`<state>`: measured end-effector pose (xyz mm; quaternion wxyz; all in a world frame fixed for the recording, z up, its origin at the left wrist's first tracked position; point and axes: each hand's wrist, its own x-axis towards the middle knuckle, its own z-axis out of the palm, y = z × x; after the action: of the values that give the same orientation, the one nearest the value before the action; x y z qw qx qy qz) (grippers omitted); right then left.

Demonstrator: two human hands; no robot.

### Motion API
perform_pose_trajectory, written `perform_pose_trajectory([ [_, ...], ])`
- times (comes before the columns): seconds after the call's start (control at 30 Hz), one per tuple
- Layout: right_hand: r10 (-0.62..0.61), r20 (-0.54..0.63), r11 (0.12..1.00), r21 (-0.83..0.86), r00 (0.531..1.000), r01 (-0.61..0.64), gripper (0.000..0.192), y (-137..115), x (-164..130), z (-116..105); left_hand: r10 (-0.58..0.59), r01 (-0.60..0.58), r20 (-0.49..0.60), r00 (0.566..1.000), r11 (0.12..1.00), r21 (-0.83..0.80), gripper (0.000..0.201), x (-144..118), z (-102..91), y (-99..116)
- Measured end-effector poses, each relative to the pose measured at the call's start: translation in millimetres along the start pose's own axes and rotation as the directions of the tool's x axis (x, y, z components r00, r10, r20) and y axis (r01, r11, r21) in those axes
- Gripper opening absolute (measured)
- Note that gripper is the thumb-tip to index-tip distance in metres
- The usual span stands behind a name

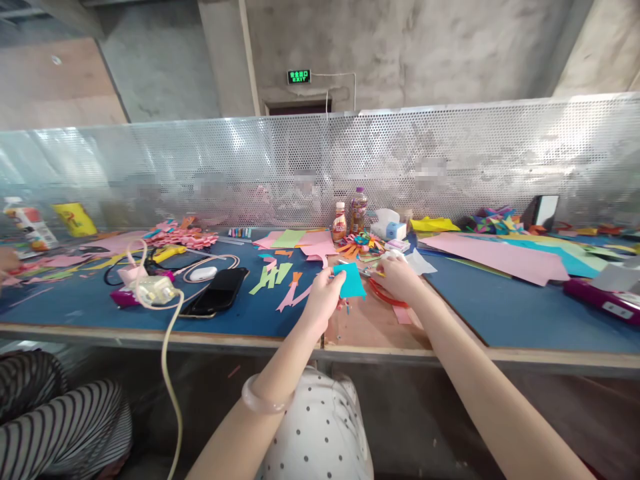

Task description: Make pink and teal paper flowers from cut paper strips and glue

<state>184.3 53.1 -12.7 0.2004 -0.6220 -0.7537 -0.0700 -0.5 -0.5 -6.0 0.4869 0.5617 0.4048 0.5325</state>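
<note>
The worktop (100, 307) runs left to right, covered in blue mats, with a bare wooden strip near the middle where the work goes on. Far and to the right lie large pink sheets (495, 257) over teal and yellow ones; to the left, a black phone (220, 293) and a white charger (155, 289) with its cable trailing off the near edge. Paper scraps (280, 277) in green, pink and orange lie left of the hands.

The left hand (323, 300) pinches the teal paper piece (351, 280) by its left edge, holding it up just over the wooden strip. The right hand (397, 277) is closed around red-handled scissors (385, 293), whose loops show below the palm; the blades are hidden, so how far they are parted cannot be told.

To cut well, it seems wise to keep the paper taut and square to the blades, turn the paper rather than the scissors, and keep the pinching fingers back from the cutting line.
</note>
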Motion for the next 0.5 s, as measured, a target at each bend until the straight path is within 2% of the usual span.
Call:
perform_pose_trajectory([
  [0.1, 0.046, 0.087, 0.997, -0.069, 0.995, -0.040, 0.036, 8.5, 2.1, 8.6, 0.000, 0.000, -0.016, 1.000, 1.000, 0.007, 0.016, 0.0, -0.8, 0.1],
  [0.23, 0.091, 0.179, 0.990, -0.119, 0.980, -0.070, 0.043, 9.6, 0.3, 6.5, -0.010, 0.011, -0.024, 1.000, 1.000, 0.019, 0.017, 0.4, -1.7, -1.4],
  [0.5, 0.245, 0.213, 0.963, -0.167, 0.946, -0.211, 0.057, 7.1, -6.1, 1.3, 0.026, -0.027, -0.031, 0.999, 0.999, -0.021, 0.015, 2.2, -2.8, -5.3],
])
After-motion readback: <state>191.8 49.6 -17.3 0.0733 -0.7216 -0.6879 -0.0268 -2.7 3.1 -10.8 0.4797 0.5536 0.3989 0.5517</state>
